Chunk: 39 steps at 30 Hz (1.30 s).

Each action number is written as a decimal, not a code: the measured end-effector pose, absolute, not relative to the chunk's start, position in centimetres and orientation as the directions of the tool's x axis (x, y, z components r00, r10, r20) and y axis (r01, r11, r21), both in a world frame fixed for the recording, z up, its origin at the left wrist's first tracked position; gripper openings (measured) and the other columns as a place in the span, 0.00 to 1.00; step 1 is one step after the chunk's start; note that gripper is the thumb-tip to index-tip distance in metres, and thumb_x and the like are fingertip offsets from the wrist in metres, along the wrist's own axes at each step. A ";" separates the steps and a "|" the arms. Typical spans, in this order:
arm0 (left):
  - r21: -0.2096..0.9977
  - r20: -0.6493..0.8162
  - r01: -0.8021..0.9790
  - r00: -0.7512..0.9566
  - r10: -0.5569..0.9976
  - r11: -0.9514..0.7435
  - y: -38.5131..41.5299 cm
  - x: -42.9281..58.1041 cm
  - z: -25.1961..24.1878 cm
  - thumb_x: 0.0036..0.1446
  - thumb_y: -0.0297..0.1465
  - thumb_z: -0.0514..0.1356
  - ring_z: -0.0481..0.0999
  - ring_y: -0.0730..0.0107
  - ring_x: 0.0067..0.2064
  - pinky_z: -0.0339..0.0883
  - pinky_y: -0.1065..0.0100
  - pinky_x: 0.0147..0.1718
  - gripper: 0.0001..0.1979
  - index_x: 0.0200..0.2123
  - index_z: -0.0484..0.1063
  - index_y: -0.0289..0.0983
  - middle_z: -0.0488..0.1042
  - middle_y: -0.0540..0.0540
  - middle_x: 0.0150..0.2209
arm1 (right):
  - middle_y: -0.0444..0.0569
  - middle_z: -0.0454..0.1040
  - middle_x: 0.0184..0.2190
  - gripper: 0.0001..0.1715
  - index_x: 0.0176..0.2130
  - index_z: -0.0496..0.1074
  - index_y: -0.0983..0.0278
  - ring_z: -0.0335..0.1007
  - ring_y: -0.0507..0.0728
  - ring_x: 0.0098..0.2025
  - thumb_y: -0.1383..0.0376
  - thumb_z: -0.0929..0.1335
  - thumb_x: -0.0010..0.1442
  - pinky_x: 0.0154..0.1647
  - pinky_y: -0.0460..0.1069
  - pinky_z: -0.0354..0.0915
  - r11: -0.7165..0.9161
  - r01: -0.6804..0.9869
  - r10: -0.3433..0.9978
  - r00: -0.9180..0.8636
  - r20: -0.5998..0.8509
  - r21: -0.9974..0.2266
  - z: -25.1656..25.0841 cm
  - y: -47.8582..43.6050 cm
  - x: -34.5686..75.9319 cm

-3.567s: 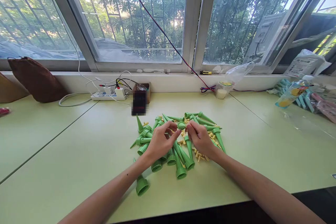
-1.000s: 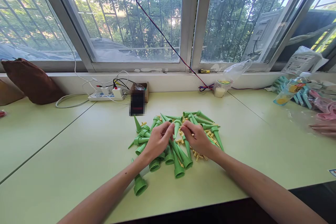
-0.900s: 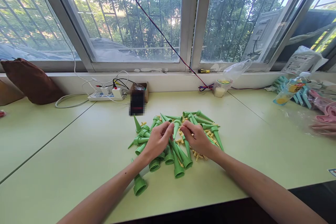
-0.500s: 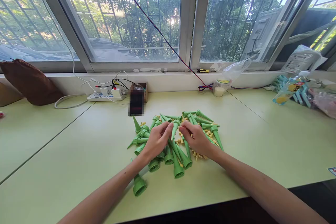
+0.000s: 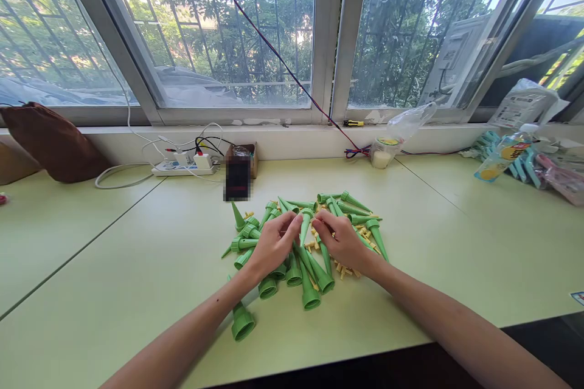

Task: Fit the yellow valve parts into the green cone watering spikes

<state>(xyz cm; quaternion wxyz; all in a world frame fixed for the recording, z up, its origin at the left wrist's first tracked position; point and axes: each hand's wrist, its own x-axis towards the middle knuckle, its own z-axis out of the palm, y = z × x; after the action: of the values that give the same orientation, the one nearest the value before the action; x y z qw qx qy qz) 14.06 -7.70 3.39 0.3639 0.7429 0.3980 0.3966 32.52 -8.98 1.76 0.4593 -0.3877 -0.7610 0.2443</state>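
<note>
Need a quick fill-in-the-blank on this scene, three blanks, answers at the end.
1. The left hand holds a cone that is ____ in colour.
2. The small pegs scattered among the other cones are ____.
3. In the picture, the brown bag sits to the ____ of the power strip.

Missing words: green; yellow; left.

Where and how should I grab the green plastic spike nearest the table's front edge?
I'd grip the green plastic spike by its wide collar, coming from the near side and pinching across the outside: the open end faces that way, while the narrow taper points away, partly hidden behind the left forearm.
</note>
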 end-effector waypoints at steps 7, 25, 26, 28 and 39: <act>0.842 0.323 0.306 0.374 0.869 -0.445 -7.7 14.0 3.3 0.67 0.46 0.50 0.67 0.71 0.24 0.59 0.69 0.25 0.22 0.28 0.69 0.37 0.69 0.52 0.22 | 0.38 0.54 0.20 0.18 0.29 0.57 0.61 0.48 0.50 0.21 0.59 0.59 0.71 0.24 0.47 0.49 0.580 0.367 0.814 -0.279 0.509 -0.727 1.7 -8.9 32.5; 0.819 0.331 0.341 0.377 0.865 -0.462 -7.6 14.2 3.2 0.67 0.46 0.50 0.65 0.71 0.24 0.57 0.69 0.25 0.22 0.25 0.64 0.38 0.66 0.52 0.21 | 0.38 0.54 0.21 0.20 0.28 0.57 0.61 0.48 0.50 0.22 0.57 0.59 0.71 0.25 0.46 0.49 0.560 0.409 0.829 -0.279 0.485 -0.721 1.7 -8.9 32.6; 0.817 0.331 0.344 0.377 0.865 -0.463 -7.6 14.2 3.2 0.67 0.46 0.49 0.65 0.71 0.24 0.57 0.68 0.25 0.23 0.25 0.65 0.37 0.66 0.52 0.21 | 0.38 0.55 0.21 0.20 0.28 0.57 0.61 0.48 0.50 0.23 0.57 0.59 0.71 0.25 0.46 0.49 0.558 0.409 0.830 -0.280 0.483 -0.722 1.8 -8.9 32.6; 0.815 0.330 0.348 0.378 0.865 -0.463 -7.6 14.2 3.2 0.67 0.46 0.49 0.64 0.71 0.24 0.57 0.68 0.25 0.23 0.25 0.65 0.37 0.67 0.52 0.21 | 0.38 0.55 0.21 0.20 0.28 0.57 0.61 0.48 0.50 0.23 0.57 0.59 0.71 0.25 0.46 0.49 0.559 0.408 0.829 -0.281 0.483 -0.722 1.8 -8.9 32.6; 0.821 0.313 0.357 0.370 0.874 -0.445 -7.7 14.2 3.4 0.66 0.46 0.50 0.63 0.71 0.23 0.57 0.68 0.25 0.23 0.25 0.66 0.37 0.66 0.52 0.20 | 0.39 0.55 0.21 0.21 0.28 0.56 0.61 0.48 0.51 0.22 0.56 0.59 0.71 0.25 0.46 0.50 0.567 0.424 0.824 -0.283 0.491 -0.706 1.6 -8.9 32.6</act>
<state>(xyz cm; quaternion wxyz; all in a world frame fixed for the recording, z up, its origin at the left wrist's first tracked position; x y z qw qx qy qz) 14.25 -7.66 3.42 0.3345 0.7571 0.4067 0.3866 32.55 -8.87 1.63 0.4400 -0.4062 -0.7680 0.2271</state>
